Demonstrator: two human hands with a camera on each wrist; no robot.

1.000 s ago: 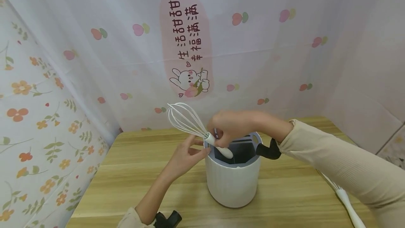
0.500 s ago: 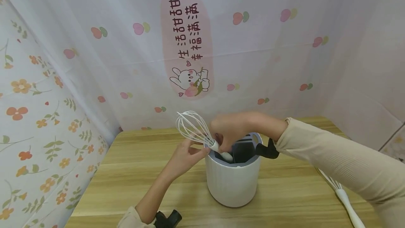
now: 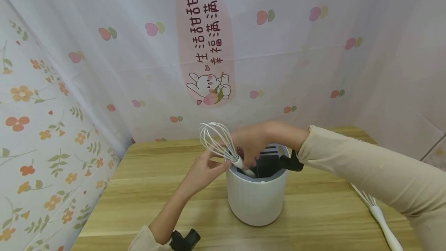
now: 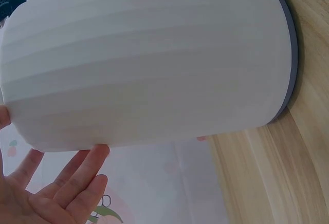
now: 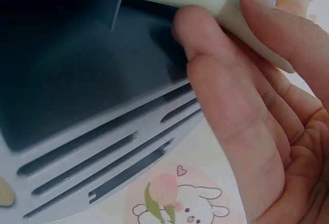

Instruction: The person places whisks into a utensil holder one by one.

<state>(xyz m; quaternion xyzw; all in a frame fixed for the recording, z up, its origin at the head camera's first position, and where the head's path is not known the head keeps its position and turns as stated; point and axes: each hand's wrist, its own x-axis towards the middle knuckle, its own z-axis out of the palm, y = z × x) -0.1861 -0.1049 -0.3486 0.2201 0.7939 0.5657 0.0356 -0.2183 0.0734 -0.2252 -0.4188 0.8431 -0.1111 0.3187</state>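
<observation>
I am viewing right hand [image 3: 249, 140] pinching balloon whisk [image 3: 238, 162], tilting at frame centre, handle end inside utensil holder [image 3: 257, 200]; left hand [image 3: 205, 169], fingers spreading loosely, touching rim. Step, I am judging: insertion; next move calling for uprighting, then release.

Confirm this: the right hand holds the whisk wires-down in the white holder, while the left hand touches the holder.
Wrong way up: the head view shows the whisk handle-down in the white holder, wires on top. The right hand does hold it, and the left hand touches the holder.
</observation>
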